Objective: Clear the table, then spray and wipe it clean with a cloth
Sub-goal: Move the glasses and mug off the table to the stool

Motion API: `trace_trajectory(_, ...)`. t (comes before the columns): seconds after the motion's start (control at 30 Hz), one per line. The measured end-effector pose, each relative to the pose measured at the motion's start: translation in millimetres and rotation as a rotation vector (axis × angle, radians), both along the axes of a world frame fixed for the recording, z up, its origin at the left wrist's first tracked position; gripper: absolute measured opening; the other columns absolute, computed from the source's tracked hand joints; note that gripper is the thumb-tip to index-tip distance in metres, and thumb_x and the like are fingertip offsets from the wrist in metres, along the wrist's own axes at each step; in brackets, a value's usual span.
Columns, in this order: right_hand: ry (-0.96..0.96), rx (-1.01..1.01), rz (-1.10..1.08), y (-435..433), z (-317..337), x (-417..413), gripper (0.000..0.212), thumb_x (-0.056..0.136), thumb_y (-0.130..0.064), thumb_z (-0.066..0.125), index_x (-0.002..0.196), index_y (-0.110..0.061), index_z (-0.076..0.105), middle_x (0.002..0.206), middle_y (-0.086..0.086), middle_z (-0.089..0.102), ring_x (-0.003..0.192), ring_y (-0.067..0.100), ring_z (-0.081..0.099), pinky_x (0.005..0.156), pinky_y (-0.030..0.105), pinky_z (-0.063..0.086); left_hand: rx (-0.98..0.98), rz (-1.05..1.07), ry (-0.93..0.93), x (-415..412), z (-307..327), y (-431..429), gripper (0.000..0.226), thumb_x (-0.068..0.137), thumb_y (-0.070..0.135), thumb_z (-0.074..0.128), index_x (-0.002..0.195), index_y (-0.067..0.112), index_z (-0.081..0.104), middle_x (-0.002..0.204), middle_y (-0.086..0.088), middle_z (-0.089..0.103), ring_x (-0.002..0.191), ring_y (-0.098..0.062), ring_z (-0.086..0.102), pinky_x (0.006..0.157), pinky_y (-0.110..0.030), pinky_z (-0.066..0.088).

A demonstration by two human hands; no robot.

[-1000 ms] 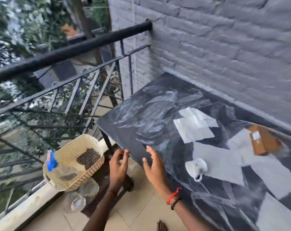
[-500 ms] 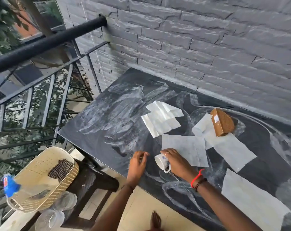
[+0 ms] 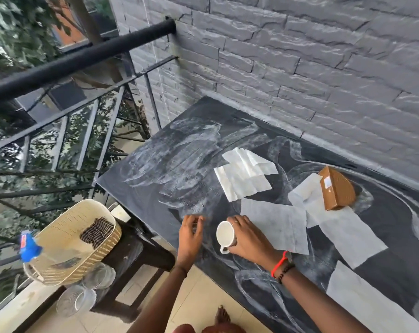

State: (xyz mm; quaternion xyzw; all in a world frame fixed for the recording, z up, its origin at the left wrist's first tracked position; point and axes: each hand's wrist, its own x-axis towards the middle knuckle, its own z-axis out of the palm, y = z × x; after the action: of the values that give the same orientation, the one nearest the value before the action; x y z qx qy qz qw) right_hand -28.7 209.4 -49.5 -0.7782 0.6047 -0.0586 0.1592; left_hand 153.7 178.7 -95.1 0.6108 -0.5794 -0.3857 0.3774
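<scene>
So the person's right hand (image 3: 249,239) is wrapped around the one white cup (image 3: 225,233), which lies tipped on its side at the near edge of the dark, chalky-smeared counter (image 3: 179,164). There are two bracelets on that wrist, one red, one dark beads.

The left hand (image 3: 190,233) sits just left of the cup with its fingers loosely curled and nothing in them. Can't tell if it actually touches the counter.

Right behind the gripping hand is a flat greyish paper sheet (image 3: 275,227). Beyond it is a crumpled white paper pile (image 3: 244,176). Further right of the hand are three more flat sheets, so four flat ones as far as I can count.

One brown box (image 3: 337,191) sits on the corner of a sheet near the brick wall.

Well left of both hands, off the counter, one woven basket (image 3: 59,217) rests on a dark stool (image 3: 136,251). It holds one striped cloth (image 3: 97,229) and one blue-topped spray bottle (image 3: 28,246).
</scene>
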Motion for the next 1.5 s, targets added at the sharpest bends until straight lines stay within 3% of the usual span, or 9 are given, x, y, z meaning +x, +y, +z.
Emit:
trace_trajectory(0.13, -0.152, -0.051, 0.030, -5, 12, 49, 0.074, 0.064, -0.039, 0.078, 0.127, -0.014, 0.048, 0.121, 0.004, 0.049, 0.114, 0.022, 0.047, 0.092, 0.031, 0.045, -0.035, 0.161, 0.022, 43, -2, 9, 0.012, 0.097, 0.018, 0.052, 0.095, 0.013, 0.063, 0.096, 0.001, 0.059, 0.089, 0.007, 0.056, 0.076, -0.007, 0.044)
trace_trajectory(0.27, -0.317, -0.032, 0.110, -6, 17, 110, 0.074, 0.064, -0.035, 0.081, 0.126, -0.011, 0.049, 0.122, 0.006, 0.050, 0.115, 0.021, 0.050, 0.094, 0.029, 0.044, -0.060, 0.307, -0.011, 100, -4, 24, 0.012, 0.096, 0.011, 0.055, 0.094, 0.010, 0.066, 0.094, -0.001, 0.060, 0.085, -0.002, 0.057, 0.075, -0.002, 0.039)
trace_trajectory(0.47, -0.474, 0.066, 0.238, 1, -4, 209, 0.072, 0.063, -0.024, 0.081, 0.126, -0.008, 0.049, 0.120, 0.009, 0.052, 0.110, 0.022, 0.053, 0.091, 0.016, 0.037, -0.030, 0.480, -0.020, 196, -20, 74, 0.011, 0.096, 0.012, 0.054, 0.094, 0.010, 0.064, 0.095, -0.006, 0.061, 0.088, -0.009, 0.056, 0.078, -0.023, 0.043)
trace_trajectory(0.6, -0.459, 0.145, 0.265, 1, -40, 260, 0.077, 0.062, -0.033, 0.082, 0.128, -0.020, 0.043, 0.123, -0.002, 0.044, 0.110, 0.016, 0.051, 0.087, 0.023, 0.045, -0.001, 0.593, -0.016, 243, -36, 105, 0.010, 0.095, 0.012, 0.055, 0.099, 0.017, 0.064, 0.099, 0.000, 0.062, 0.092, 0.006, 0.056, 0.074, -0.004, 0.041)
trace_trajectory(0.77, -0.372, 0.178, 0.263, -14, -102, 310, 0.076, 0.059, -0.036, 0.082, 0.125, -0.017, 0.049, 0.118, 0.002, 0.050, 0.109, 0.020, 0.051, 0.092, 0.029, 0.044, 0.028, 0.704, 0.017, 284, -69, 125, 0.014, 0.095, 0.014, 0.055, 0.102, 0.009, 0.066, 0.095, 0.004, 0.059, 0.091, -0.013, 0.060, 0.074, -0.028, 0.052)
trace_trajectory(1.0, -0.228, 0.259, 0.301, -47, -196, 348, 0.079, 0.059, -0.023, 0.080, 0.130, -0.016, 0.048, 0.127, 0.003, 0.054, 0.118, 0.025, 0.048, 0.098, 0.031, 0.040, -0.023, 0.745, 0.081, 314, -122, 137, 0.014, 0.095, 0.021, 0.055, 0.101, 0.019, 0.067, 0.099, 0.015, 0.063, 0.092, -0.003, 0.062, 0.068, -0.006, 0.047)
trace_trajectory(1.17, -0.161, 0.345, 0.364, -65, -248, 364, 0.078, 0.066, -0.016, 0.079, 0.136, -0.014, 0.045, 0.137, 0.004, 0.050, 0.128, 0.022, 0.043, 0.106, 0.025, 0.031, -0.074, 0.749, 0.095, 323, -152, 129, 0.020, 0.092, 0.032, 0.052, 0.099, 0.021, 0.067, 0.099, 0.019, 0.062, 0.091, -0.001, 0.064, 0.067, -0.005, 0.046)
trace_trajectory(1.37, -0.178, 0.416, 0.331, -70, -273, 374, 0.074, 0.070, -0.016, 0.078, 0.136, -0.012, 0.044, 0.137, 0.006, 0.048, 0.127, 0.024, 0.043, 0.106, 0.034, 0.037, -0.058, 0.760, 0.084, 327, -175, 122, 0.015, 0.094, 0.028, 0.052, 0.096, 0.022, 0.066, 0.098, 0.017, 0.062, 0.091, -0.005, 0.063, 0.068, -0.006, 0.046)
trace_trajectory(1.5, -0.189, 0.399, 0.333, -73, -275, 373, 0.072, 0.073, -0.011, 0.075, 0.138, -0.011, 0.043, 0.139, 0.007, 0.047, 0.129, 0.024, 0.042, 0.107, 0.034, 0.037, -0.021, 0.757, 0.070, 328, -186, 116, 0.015, 0.095, 0.026, 0.052, 0.095, 0.021, 0.065, 0.094, 0.012, 0.063, 0.089, -0.010, 0.063, 0.069, -0.016, 0.050)
